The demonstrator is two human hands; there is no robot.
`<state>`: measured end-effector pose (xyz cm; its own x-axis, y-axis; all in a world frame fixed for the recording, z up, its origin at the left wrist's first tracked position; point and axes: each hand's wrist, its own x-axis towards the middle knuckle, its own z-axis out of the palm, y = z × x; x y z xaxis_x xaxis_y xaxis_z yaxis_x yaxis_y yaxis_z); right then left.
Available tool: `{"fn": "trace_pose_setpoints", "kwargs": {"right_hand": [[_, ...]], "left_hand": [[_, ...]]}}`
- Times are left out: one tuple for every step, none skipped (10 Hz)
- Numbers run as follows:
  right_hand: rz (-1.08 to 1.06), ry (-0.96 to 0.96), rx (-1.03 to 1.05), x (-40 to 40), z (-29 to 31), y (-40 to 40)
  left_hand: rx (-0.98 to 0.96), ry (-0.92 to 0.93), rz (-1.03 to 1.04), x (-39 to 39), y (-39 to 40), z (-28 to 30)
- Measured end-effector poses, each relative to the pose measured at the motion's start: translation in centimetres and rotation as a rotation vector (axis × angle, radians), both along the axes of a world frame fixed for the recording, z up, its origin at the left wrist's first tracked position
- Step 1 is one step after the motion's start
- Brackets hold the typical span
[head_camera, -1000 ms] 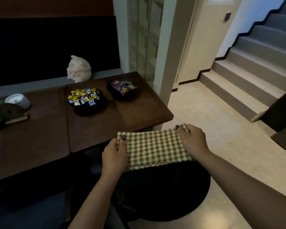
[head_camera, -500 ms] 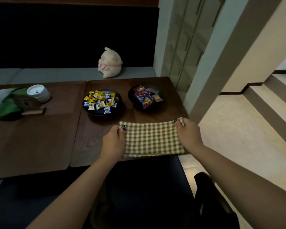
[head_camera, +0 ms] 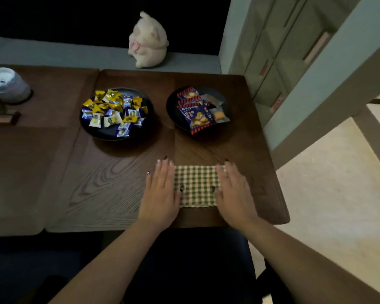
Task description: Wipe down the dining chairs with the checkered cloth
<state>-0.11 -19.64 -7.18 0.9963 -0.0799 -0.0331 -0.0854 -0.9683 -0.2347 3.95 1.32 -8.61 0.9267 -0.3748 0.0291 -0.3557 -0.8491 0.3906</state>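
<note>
I've lowered the cloth [head_camera: 196, 185] from the air onto the table [head_camera: 119, 183], near its right front edge. My left hand [head_camera: 160, 194] and right hand [head_camera: 234, 194] press its ends, fingers flat, gripping nothing.

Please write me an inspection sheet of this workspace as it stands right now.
Surface: dark wooden table, cloth lying near its front edge.
Job's things: checkered cloth flat on the table; dark dining chair below, partly hidden.
Clutter: plate of wrapped candies; plate of snack packets; white round container at far left; plush toy on the bench behind.
Grips: left hand and right hand rest flat, fingers straight, on the cloth's two ends.
Cables: nothing seen.
Surroundings: pale floor and green cabinet to the right.
</note>
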Motion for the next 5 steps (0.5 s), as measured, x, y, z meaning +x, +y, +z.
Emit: {"fn": "trace_pose_setpoints", "kwargs": {"right_hand": [[0.123, 0.101, 0.015, -1.4, -2.5, -0.1], [0.156, 0.121, 0.007, -0.4, -2.9, -1.1], [0.195, 0.178, 0.014, 0.3, -2.1, -1.7], [0.189, 0.167, 0.041, 0.1, -0.8, -2.2], [0.14, 0.098, 0.089, -1.0, 1.5, -2.4]], "left_hand": [[0.181, 0.06, -0.057, -0.3, -0.8, -2.2], [0.234, 0.069, -0.032, 0.1, -1.1, -2.8], [0.19, 0.083, -0.025, 0.5, -1.3, -2.3], [0.161, 0.048, -0.036, 0.6, -1.4, -0.7], [0.055, -0.001, -0.044, -0.1, -1.6, 1.8]]}}
